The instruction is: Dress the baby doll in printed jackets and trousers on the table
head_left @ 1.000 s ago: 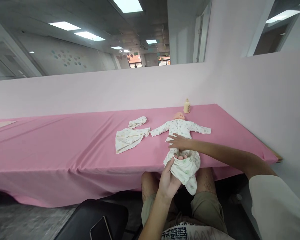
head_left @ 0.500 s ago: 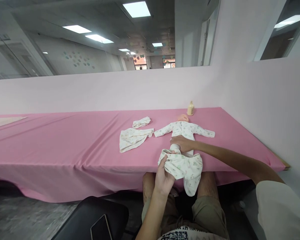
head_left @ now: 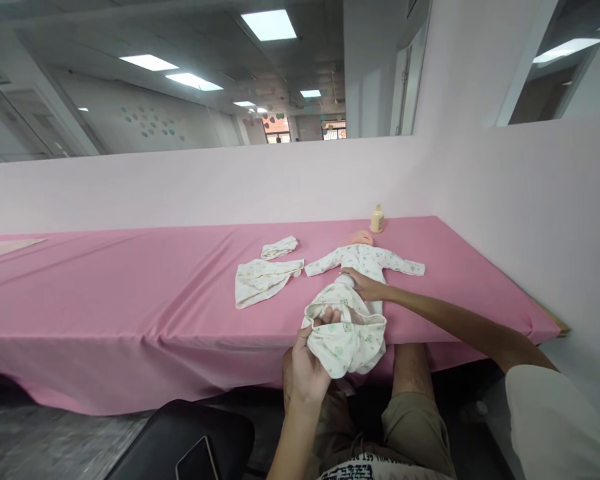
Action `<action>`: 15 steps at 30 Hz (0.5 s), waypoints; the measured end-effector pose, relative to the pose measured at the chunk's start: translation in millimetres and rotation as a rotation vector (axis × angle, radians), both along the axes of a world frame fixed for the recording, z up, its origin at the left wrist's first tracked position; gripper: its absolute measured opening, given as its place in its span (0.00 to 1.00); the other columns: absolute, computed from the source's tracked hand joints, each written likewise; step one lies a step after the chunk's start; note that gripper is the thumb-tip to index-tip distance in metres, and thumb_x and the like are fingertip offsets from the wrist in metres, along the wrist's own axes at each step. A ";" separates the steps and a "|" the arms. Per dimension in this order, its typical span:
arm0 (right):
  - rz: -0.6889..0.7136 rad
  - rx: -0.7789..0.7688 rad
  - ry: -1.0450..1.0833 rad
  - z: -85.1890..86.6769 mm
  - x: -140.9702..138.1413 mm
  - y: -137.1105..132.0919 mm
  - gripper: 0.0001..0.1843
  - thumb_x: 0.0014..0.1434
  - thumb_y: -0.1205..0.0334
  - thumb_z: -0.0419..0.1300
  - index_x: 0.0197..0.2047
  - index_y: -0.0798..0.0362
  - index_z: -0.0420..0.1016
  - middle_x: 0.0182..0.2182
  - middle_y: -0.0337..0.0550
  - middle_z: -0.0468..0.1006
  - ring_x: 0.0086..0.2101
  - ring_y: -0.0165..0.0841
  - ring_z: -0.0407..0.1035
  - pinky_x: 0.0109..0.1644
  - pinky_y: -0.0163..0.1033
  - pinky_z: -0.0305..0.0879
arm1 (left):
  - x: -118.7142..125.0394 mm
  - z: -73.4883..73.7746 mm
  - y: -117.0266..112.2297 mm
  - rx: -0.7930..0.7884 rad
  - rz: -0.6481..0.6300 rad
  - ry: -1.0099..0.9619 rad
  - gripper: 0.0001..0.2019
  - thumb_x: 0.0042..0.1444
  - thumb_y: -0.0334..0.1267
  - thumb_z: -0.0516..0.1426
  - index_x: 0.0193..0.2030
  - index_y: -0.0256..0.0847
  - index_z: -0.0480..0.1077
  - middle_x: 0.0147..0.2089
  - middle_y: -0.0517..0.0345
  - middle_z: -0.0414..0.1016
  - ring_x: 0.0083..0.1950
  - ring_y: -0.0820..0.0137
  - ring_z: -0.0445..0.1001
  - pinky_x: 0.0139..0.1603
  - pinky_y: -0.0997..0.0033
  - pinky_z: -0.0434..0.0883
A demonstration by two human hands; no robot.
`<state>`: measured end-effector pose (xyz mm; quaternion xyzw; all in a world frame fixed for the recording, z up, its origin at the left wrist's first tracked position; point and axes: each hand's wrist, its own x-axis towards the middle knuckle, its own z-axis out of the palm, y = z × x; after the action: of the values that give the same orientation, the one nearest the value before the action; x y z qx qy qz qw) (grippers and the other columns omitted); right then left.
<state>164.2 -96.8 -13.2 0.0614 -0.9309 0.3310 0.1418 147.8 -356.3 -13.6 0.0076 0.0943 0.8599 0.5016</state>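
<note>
Left grip (head_left: 311, 367) holding pants (head_left: 345, 350), waistband (head_left: 367, 320) now gaping wider, right grip (head_left: 365, 285) around doll's leg (head_left: 346, 280)

Loose olive-green shorts (head_left: 417, 427) end above bare knees (head_left: 410, 369). At the shorts' waist, the pale shirt front (head_left: 375, 467) carries small dark capitals (only partly legible) and a denser dark printed block. Right of the shorts, a plain white short sleeve (head_left: 555, 413) falls roomily. Left hand (head_left: 307, 370) and right hand (head_left: 367, 285) are bare.
</note>
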 end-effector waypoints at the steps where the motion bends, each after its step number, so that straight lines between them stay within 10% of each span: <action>1: 0.002 -0.018 0.015 1.3 0.3 -1.1 0.29 0.64 0.60 0.54 0.66 0.52 0.51 0.65 0.55 0.59 0.63 0.42 0.56 0.66 0.46 0.56 | -1.8 -2.2 3.3 -0.005 0.003 0.002 0.15 0.60 0.30 0.49 0.33 0.37 0.78 0.47 0.49 0.81 0.59 0.62 0.74 0.69 0.58 0.60; 7: -0.010 -0.104 0.131 11.8 1.8 -7.7 0.23 0.67 0.56 0.49 0.63 0.53 0.57 0.60 0.54 0.65 0.59 0.40 0.61 0.63 0.45 0.58 | -11.7 -3.0 25.4 -0.110 0.060 -0.051 0.14 0.58 0.29 0.49 0.32 0.35 0.77 0.42 0.49 0.82 0.53 0.64 0.78 0.65 0.61 0.65; 15: 0.031 0.385 0.232 4.7 1.7 -17.4 0.23 0.56 0.56 0.61 0.53 0.56 0.71 0.52 0.59 0.72 0.55 0.50 0.63 0.61 0.59 0.56 | -15.0 51.5 39.0 -0.170 -0.030 0.166 0.07 0.53 0.30 0.54 0.29 0.35 0.73 0.41 0.51 0.80 0.43 0.64 0.79 0.59 0.58 0.71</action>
<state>165.9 -114.3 -8.4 0.1393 -0.9532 0.1400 0.2287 132.8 -317.3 37.9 0.0376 0.2079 0.8376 0.5038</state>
